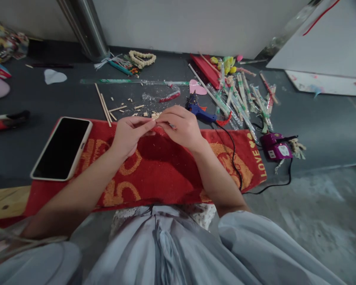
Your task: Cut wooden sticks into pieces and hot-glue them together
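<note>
At the red towel's (173, 168) far edge meet the left hand (127, 133), wooden bits (156, 115) just beyond, and the right hand (182, 126), fingertips bunched; whether they grip anything, I cannot tell. Pinch lightly, clear of the glue gun (206, 115) beyond the towel.

We've got a dark grey tabletop (77, 103) across the frame: red towel (172, 174) lower center, white heart (55, 76) upper left, stick bits (118, 108) center, purple device (275, 147) right.
</note>
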The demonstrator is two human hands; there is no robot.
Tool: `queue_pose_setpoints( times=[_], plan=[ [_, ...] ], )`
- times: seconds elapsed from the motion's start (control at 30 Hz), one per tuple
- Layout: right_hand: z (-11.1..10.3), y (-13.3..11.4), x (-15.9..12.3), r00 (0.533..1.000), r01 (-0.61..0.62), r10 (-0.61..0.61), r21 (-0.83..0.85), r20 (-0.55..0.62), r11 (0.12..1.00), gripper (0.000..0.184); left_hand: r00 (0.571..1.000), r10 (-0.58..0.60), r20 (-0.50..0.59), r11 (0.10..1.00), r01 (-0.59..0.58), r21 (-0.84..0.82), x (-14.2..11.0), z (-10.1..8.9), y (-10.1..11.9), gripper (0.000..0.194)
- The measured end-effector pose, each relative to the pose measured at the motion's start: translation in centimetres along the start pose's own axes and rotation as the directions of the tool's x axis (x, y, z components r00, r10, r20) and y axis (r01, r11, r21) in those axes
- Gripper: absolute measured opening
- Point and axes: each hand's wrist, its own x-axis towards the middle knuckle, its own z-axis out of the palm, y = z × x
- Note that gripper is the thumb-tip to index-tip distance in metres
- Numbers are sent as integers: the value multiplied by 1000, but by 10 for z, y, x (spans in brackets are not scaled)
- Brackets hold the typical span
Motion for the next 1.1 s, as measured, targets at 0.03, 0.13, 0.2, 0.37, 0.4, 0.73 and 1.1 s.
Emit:
queue_pose_setpoints(
  times=[0.03, 0.13, 0.2, 0.37, 0.4, 0.73, 1.1],
  plan=[
    [-1, 0, 0, 1000, -22, 22, 22, -7, 1000, 20, 1000, 2, 6, 1000, -2, -1, 0, 0, 0, 17],
    [-3, -1, 2, 994, -100, 103, 76, -29, 992, 15, 1000, 16, 11, 1000, -16, 22, 0, 0, 1, 16],
    [-4, -2, 3, 990, -137, 141, 96, -32, 986, 13, 1000, 21, 3, 999, -21, 39, 0, 0, 3, 15],
    [-2, -2, 3, 985, -174, 174, 101, 12, 980, 17, 1000, 13, -6, 999, -13, 39, -1, 2, 4, 11],
    [-1, -2, 3, 985, -175, 175, 94, 15, 980, 18, 1000, 7, -6, 999, -7, 39, -1, 2, 4, 11],
    [2, -1, 1, 999, -42, 41, -18, -36, 999, 26, 995, -49, 82, 999, 49, -6, -2, 0, 4, 15],
    [-7, 6, 4, 992, -105, 110, -74, 66, 992, 18, 992, -115, 56, 992, 112, 53, -3, 1, 6, 16]
  ],
)
